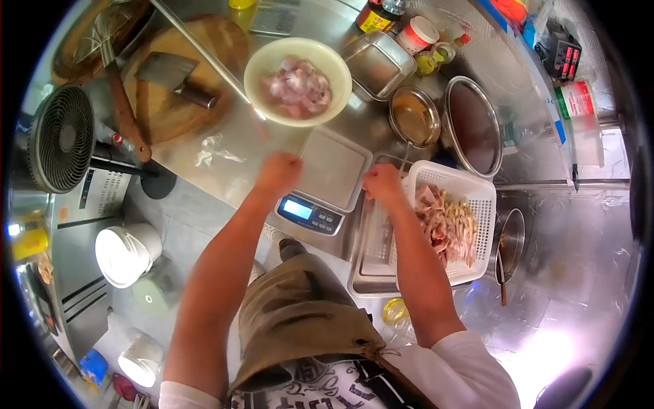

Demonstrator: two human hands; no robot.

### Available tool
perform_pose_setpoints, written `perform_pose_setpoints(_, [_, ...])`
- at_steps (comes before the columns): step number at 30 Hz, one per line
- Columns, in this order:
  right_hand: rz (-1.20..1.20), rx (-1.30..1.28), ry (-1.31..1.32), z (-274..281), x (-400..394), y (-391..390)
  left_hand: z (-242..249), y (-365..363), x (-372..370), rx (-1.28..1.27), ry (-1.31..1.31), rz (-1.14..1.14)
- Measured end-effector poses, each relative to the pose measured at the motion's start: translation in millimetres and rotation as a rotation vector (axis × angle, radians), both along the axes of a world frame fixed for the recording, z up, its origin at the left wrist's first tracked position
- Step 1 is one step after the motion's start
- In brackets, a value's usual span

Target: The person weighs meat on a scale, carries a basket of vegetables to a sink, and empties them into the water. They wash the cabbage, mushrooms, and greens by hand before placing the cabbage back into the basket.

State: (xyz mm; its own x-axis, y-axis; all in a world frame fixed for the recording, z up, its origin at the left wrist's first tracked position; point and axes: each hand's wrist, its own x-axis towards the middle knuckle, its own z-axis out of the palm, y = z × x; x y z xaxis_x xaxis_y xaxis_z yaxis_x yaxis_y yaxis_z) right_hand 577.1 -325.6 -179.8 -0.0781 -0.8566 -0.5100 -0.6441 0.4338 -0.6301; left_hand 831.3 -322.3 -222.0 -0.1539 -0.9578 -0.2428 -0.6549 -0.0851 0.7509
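A digital kitchen scale (330, 174) with a square metal plate and a lit display lies on the steel counter in front of me. My left hand (279, 175) is closed at the left edge of its plate. On the opposite side, my right hand (383, 184) has its fingers curled against the right edge. The undersides of both hands are hidden. Beyond the scale stands a cream bowl (253, 102) holding pieces of raw meat. Beneath my right forearm, a white perforated basket (485, 225) contains raw meat and pale strips, set on a metal tray (364, 273).
A cleaver (167, 70) lies on a round wooden board (221, 51) at far left. A crumpled plastic bag (212, 151) is near the counter edge. Metal containers, including a large pot (470, 126), and sauce bottles stand at right. A fan (63, 138) is at left.
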Motion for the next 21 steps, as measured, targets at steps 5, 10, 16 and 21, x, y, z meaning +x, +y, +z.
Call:
perform_pose_setpoints(5, [0.040, -0.004, 0.000, -4.5, -3.1, 5.9, -2.3, 10.9, 2.8, 0.058, 0.180, 0.077])
perform_pose_setpoints(10, [-0.030, 0.015, -0.020, -3.3, 0.6, 7.6, 12.8, 12.7, 0.2, 0.123, 0.194, 0.137])
perform_pose_setpoints(16, [-0.028, -0.340, 0.042, 14.3, 11.8, 55.5, 0.5, 41.6, 16.4, -0.107, 0.231, 0.222])
perform_pose_setpoints(21, [0.312, -0.251, -0.114, 16.7, 34.3, 145.9, 28.2, 160.0, 93.3, 0.211, 0.174, 0.476])
